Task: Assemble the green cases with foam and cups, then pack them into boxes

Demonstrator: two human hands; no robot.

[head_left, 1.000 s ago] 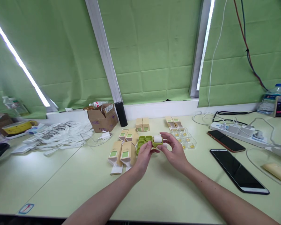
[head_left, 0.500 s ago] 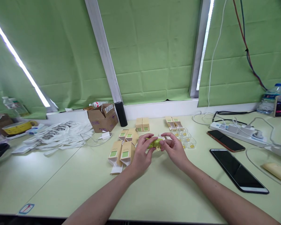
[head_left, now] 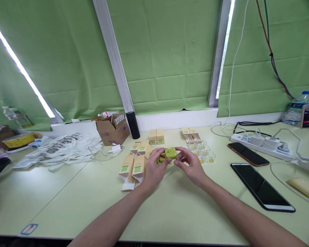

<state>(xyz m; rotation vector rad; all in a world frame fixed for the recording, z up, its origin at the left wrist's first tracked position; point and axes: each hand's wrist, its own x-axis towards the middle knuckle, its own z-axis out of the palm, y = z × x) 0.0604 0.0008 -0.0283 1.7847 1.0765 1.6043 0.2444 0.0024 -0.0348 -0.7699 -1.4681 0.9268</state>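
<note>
My left hand [head_left: 156, 168] holds a small green case [head_left: 171, 153] between thumb and fingers, above the table. A ring-like loop shows on the case's upper face. My right hand [head_left: 192, 165] is at the case's right side, fingers curled, its index fingertip touching or very near the case's edge; whether it grips anything is hard to tell. Left of my hands stand several small tan boxes [head_left: 127, 168] with green squares, some with open white flaps. Just behind my right hand lies a clear plastic tray [head_left: 210, 157] with yellow pieces in it.
More tan boxes [head_left: 156, 136] stand at the back. A cardboard box [head_left: 112, 132], black cylinder [head_left: 133, 125] and pile of white straps [head_left: 64, 151] are to the left. Two phones [head_left: 262, 187] and a power strip [head_left: 265, 145] lie at right.
The green case has turned in my hands, so its broad face with the loop now shows. My right fingers have shifted toward its right edge.
</note>
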